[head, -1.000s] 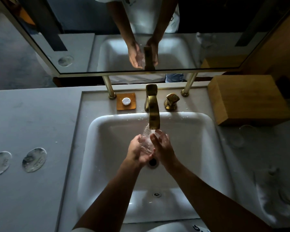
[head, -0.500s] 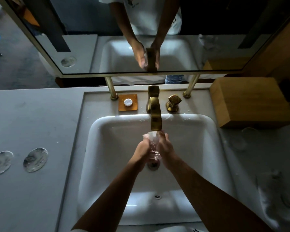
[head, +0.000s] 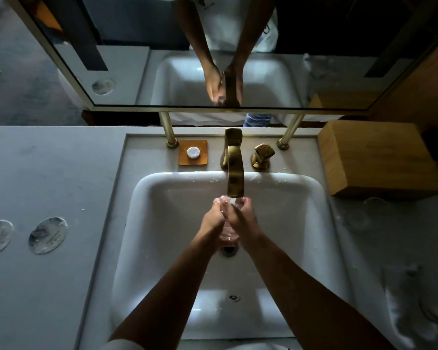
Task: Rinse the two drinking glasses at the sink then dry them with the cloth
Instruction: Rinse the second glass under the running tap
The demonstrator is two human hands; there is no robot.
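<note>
While under the tap: left hand (head: 211,218) and right hand (head: 243,218), fingers curled round glass (head: 228,232), frame centre.
Sink (head: 162,223): water only.

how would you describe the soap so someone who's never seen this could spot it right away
Start at the white sink and go to the ledge behind it, left of the brass faucet. An amber square dish sits there, and the soap is the small round white puck on it, the only pale thing among brass fittings.
</note>
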